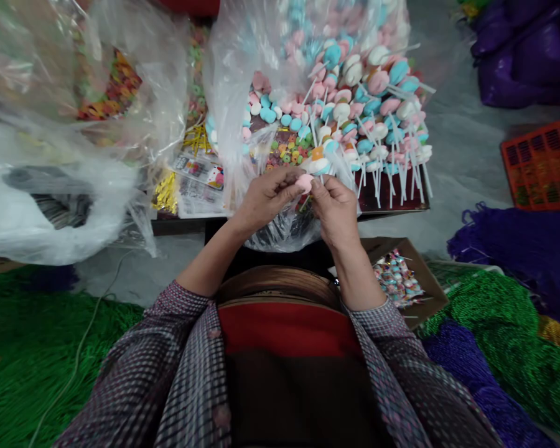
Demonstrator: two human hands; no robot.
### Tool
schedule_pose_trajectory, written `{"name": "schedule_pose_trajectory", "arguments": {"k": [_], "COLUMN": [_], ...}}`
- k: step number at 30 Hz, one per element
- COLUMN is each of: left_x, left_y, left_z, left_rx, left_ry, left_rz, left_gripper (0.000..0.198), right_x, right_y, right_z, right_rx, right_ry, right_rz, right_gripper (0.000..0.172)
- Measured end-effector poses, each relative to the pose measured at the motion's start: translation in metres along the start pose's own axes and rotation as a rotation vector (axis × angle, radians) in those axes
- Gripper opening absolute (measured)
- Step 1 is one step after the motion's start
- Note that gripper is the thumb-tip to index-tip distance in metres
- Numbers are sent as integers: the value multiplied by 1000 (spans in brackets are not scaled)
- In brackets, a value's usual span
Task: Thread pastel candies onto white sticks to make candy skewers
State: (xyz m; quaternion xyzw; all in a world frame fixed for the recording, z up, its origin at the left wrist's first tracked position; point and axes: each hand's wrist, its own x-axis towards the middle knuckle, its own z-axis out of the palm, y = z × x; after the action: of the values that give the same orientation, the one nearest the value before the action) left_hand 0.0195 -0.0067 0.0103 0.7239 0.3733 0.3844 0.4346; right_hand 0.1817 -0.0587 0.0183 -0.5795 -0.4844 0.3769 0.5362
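My left hand and my right hand meet above the table's front edge. Pinched between their fingertips is a small round pink candy. Just beyond the fingers is a lollipop of stacked white, blue and orange candies; whether my right hand also touches its stick I cannot tell. Under my hands lies a clear plastic bag. Behind them, small ring-shaped candies in green, orange and yellow show in an open bag. Loose pink, blue and white candies spill from a large clear bag.
A heap of lollipops with white sticks covers the table's right side. Gold twist ties and printed packets lie left. A cardboard box of wrapped lollipops stands below right. Green strands and an orange crate flank the table.
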Motion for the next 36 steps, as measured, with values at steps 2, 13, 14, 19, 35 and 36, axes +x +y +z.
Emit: {"name": "schedule_pose_trajectory", "arguments": {"k": [2,13,14,19,35,36], "left_x": [-2,-5,-4,-4,-3,-2], "left_y": [3,-15,-16,-13,-3,-4], "left_z": [1,18,17,16,21,18], "left_rx": [-10,-475,-513,-595,-602,-618], "left_ry": [2,215,198,82,222,234], "left_rz": [19,-143,-170,-235,-393,-414], "left_gripper": [28,37,36,31,12,12], "right_x": [0,-4,-4,-6,-9,-14], "right_y": [1,10,8,1,2,-1], "right_z": [1,2,1,4,6,2], "right_rx": [5,196,215,268,124,130], "right_ry": [-6,28,-13,-108,-5,-22], "right_rz": [33,30,42,105,75,97], "right_gripper": [43,50,49,51,40,41]}}
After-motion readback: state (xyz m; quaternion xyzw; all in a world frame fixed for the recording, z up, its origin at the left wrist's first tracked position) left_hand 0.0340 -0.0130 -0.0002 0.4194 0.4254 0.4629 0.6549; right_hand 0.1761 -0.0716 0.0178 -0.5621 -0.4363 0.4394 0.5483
